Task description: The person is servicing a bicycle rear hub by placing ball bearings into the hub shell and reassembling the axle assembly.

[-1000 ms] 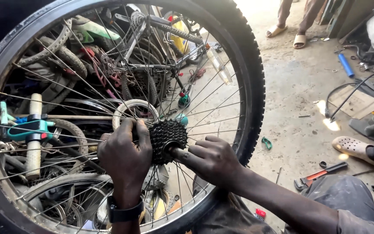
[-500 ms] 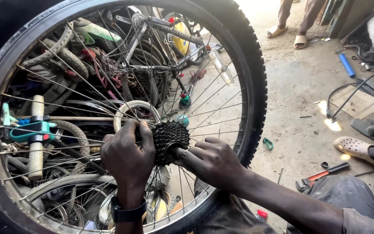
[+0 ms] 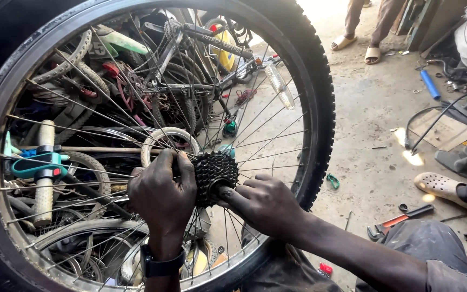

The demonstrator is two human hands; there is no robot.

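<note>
– The wheel [image 3: 298, 70] stands upright; where's the gear cluster [image 3: 213, 174]?
– At its hub. The left hand [image 3: 162, 192] grips its side, and the right hand [image 3: 263, 204] pinches its centre. I'd hold the wheel steady and turn evenly.

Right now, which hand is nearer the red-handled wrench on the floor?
Right. The right hand is at the gear cluster on the wheel, on the side toward the wrench; the left hand is on the cluster's far side.

Sunlit, dusty concrete floor [image 3: 374, 124] strewn with tools, beside a heap of old bicycles [image 3: 152, 75].
</note>
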